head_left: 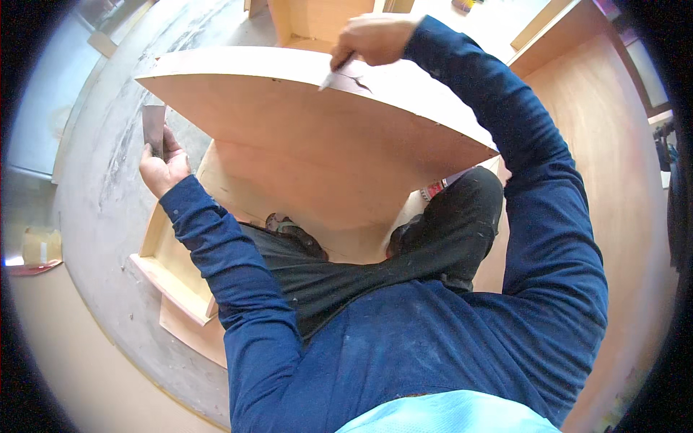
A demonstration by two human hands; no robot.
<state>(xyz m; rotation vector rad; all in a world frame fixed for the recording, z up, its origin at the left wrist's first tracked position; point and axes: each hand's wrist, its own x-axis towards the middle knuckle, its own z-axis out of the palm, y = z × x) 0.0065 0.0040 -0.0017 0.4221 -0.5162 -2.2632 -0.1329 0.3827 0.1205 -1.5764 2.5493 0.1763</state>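
Observation:
In front of my knees stands a large wooden piece (310,144) with a pale, gently curved top edge (231,66). My right hand (377,37) is closed round the dark handle of a putty knife (329,79). Its light blade tip lies at the front rim of that top edge, beside a dark crack-like mark (361,85). Out to the left, my left hand (164,166) pinches a flat grey scraper blade (153,124), held up apart from the wood. Part of this scraper is hidden by the fingers.
A shallow wooden frame (170,289) lies on the grey floor (101,224) to my left. Another wooden box (310,20) stands beyond the workpiece. A tall wooden panel (606,151) rises on the right. A red-and-white container (432,190) shows partly beside my right knee.

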